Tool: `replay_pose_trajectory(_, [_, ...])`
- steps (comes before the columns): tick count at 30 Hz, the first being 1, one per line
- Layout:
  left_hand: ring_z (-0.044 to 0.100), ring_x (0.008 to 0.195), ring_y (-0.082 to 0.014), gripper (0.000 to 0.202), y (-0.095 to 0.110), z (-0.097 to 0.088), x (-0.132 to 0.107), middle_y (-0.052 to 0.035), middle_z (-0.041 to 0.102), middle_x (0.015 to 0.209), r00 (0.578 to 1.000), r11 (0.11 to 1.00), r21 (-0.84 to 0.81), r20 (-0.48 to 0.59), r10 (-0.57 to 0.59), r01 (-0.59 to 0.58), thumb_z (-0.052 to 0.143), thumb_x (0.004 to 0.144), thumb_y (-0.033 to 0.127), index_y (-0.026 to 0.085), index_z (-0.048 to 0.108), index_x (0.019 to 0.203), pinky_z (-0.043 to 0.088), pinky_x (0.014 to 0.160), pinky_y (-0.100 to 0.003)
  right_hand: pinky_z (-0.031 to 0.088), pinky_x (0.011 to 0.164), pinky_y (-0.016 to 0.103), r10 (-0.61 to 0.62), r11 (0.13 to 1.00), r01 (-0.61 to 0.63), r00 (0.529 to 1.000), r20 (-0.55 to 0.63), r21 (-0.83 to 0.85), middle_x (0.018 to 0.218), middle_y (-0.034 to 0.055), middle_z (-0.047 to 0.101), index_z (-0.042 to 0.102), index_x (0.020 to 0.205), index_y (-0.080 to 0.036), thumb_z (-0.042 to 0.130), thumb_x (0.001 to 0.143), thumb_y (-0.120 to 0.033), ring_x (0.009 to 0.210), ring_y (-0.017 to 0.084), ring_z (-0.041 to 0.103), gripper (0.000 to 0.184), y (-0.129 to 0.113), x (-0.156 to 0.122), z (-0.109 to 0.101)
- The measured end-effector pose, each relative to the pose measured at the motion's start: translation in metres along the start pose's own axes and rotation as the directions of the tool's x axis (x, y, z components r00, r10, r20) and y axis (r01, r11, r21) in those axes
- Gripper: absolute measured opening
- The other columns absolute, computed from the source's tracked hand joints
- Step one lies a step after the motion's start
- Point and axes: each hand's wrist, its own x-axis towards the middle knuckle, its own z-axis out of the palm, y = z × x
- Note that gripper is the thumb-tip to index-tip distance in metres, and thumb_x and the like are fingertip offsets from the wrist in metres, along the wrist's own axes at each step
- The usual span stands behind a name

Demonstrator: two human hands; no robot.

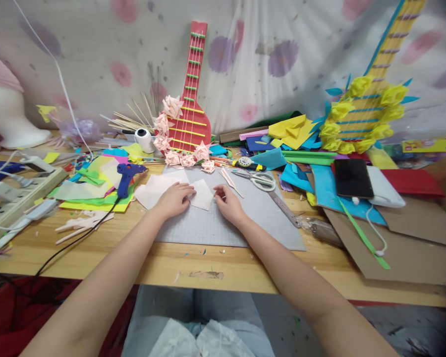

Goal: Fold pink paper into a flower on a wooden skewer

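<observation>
A small folded piece of pale paper [202, 196] lies on the grey cutting mat [223, 229] between my hands. My left hand [174, 199] rests flat with fingers stretched out, its fingertips at the left edge of that piece. Beneath and behind it spreads a larger pale pink sheet [152, 189]. My right hand [227, 202] is closed, thumb and forefinger pinching the folded paper's right corner. Just beyond that hand are narrow folded pale pink strips [231, 181]. Scissors [258, 181] with pale handles and a metal ruler [284, 209] lie to the right on the mat.
A blue glue gun [125, 179] sits on coloured paper at the left, its black cord trailing over the table edge. A red paper instrument with pink flowers [188, 124] stands behind the mat. At the right are a phone [353, 177], cardboard [405, 253] and a yellow instrument [364, 116].
</observation>
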Motion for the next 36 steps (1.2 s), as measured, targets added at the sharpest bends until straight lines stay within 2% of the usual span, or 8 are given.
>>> replay_pose_trajectory(6, [0.051,0.096,-0.0209,0.027,0.025,-0.001,0.006,-0.0076,0.06,0.099,0.998,0.989,0.139,-0.044,-0.036,0.042,0.042,0.079,0.028,0.021,0.06,0.098,0.037,0.086,-0.036,0.04,0.06,0.025,0.024,0.999,-0.019,0.99,-0.137,0.033,0.078,0.0009,0.055,0.049,0.092,-0.019,0.04,0.069,-0.017,0.066,0.012,0.05,0.025,0.004,0.002,-0.013])
replay_pose_trajectory(10, [0.051,0.096,-0.02,0.035,0.023,-0.006,0.016,-0.0066,0.061,0.098,0.993,0.98,0.17,-0.066,-0.095,0.105,0.038,0.077,0.013,0.02,0.057,0.105,0.038,0.086,-0.036,0.039,0.06,0.024,0.022,0.998,-0.011,0.984,-0.178,0.062,0.077,0.0008,0.054,0.049,0.092,-0.019,0.041,0.069,-0.017,0.065,0.011,0.05,0.024,0.004,0.001,-0.015])
replay_pose_trajectory(14, [0.037,0.119,-0.0152,0.051,0.009,-0.007,0.027,-0.0031,0.05,0.124,0.987,0.987,0.103,0.117,0.111,-0.124,0.038,0.067,0.003,0.019,0.051,0.113,0.03,0.098,-0.029,0.039,0.059,0.024,0.026,0.994,0.009,0.947,-0.321,0.107,0.078,0.0009,0.052,0.048,0.09,-0.019,0.041,0.071,-0.019,0.064,0.011,0.047,0.02,0.003,0.002,-0.017])
replay_pose_trajectory(17, [0.036,0.121,-0.0149,0.053,0.007,-0.005,0.032,-0.0036,0.044,0.13,0.966,0.983,0.096,0.224,0.131,-0.155,0.037,0.069,0.005,0.019,0.047,0.119,0.028,0.099,-0.029,0.039,0.061,0.024,0.051,0.99,0.013,0.898,-0.438,0.142,0.077,0.0004,0.051,0.047,0.089,-0.018,0.042,0.071,-0.019,0.064,0.011,0.047,0.019,0.005,0.004,-0.022])
replay_pose_trajectory(22, [0.048,0.103,-0.0224,0.039,0.03,-0.001,0.032,-0.0085,0.052,0.118,0.992,0.967,0.255,0.125,-0.024,-0.009,0.036,0.077,0.016,0.022,0.051,0.113,0.034,0.086,-0.037,0.039,0.063,0.024,0.1,0.983,-0.008,0.857,-0.505,0.181,0.076,0.0005,0.05,0.046,0.087,-0.018,0.042,0.071,-0.018,0.068,0.011,0.047,0.017,0.01,0.007,-0.029])
replay_pose_trajectory(25, [0.049,0.096,-0.0252,0.034,0.047,-0.002,0.035,-0.0127,0.058,0.099,0.988,0.943,0.315,0.075,-0.137,0.107,0.033,0.079,0.019,0.018,0.056,0.105,0.034,0.081,-0.039,0.039,0.063,0.024,0.093,0.984,-0.004,0.863,-0.496,0.178,0.076,0.0004,0.05,0.046,0.086,-0.018,0.042,0.07,-0.018,0.068,0.011,0.047,0.016,0.01,0.007,-0.029])
replay_pose_trajectory(29, [0.05,0.095,-0.026,0.036,0.05,-0.006,0.046,-0.0145,0.057,0.096,0.963,0.918,0.307,0.02,-0.27,0.251,0.033,0.081,0.028,0.015,0.056,0.105,0.034,0.082,-0.039,0.039,0.061,0.024,0.066,0.991,-0.003,0.882,-0.466,0.135,0.076,0.0003,0.05,0.047,0.086,-0.019,0.042,0.071,-0.018,0.066,0.011,0.047,0.016,0.008,0.006,-0.028])
replay_pose_trajectory(36, [0.048,0.103,-0.0243,0.047,0.03,-0.009,0.068,-0.0123,0.051,0.112,0.913,0.939,0.138,0.225,-0.34,0.316,0.056,0.064,0.034,0.018,0.055,0.108,0.039,0.083,-0.03,0.039,0.06,0.024,-0.062,0.998,0.058,0.931,-0.36,-0.022,0.079,0.0013,0.052,0.049,0.09,-0.019,0.04,0.072,-0.016,0.062,0.011,0.046,0.02,0.005,0.003,-0.023])
